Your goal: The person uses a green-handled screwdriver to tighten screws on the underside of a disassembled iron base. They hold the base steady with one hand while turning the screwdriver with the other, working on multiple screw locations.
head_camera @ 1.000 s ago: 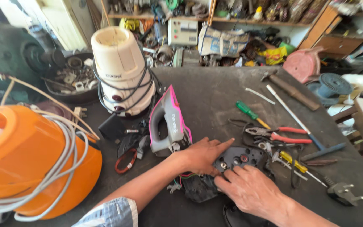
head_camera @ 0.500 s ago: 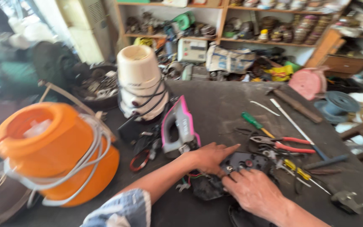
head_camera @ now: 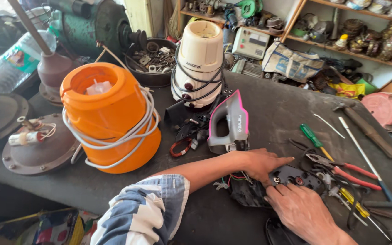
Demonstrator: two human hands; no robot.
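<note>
A black appliance part (head_camera: 296,176) with small round knobs and loose red and green wires lies on the dark worktable (head_camera: 277,113). My left hand (head_camera: 262,163) rests on its near-left side, index finger stretched out over the part. My right hand (head_camera: 301,208) lies flat over its front edge, fingertips touching the black plastic. Just behind my left hand stands a grey and pink clothes iron (head_camera: 230,124) on its heel. Whether either hand grips the part is unclear.
An orange mixer base (head_camera: 110,115) wrapped in white cord stands at left, a white mixer base (head_camera: 199,61) with black cord behind. Red-handled pliers (head_camera: 348,171), a green screwdriver (head_camera: 313,136), a yellow screwdriver (head_camera: 357,209) and a hammer (head_camera: 368,128) lie at right. Cluttered shelves stand beyond.
The view has swung left and moved closer, bringing the orange mixer base toward the middle. Both hands stay on the black part; my left index finger now points further right.
</note>
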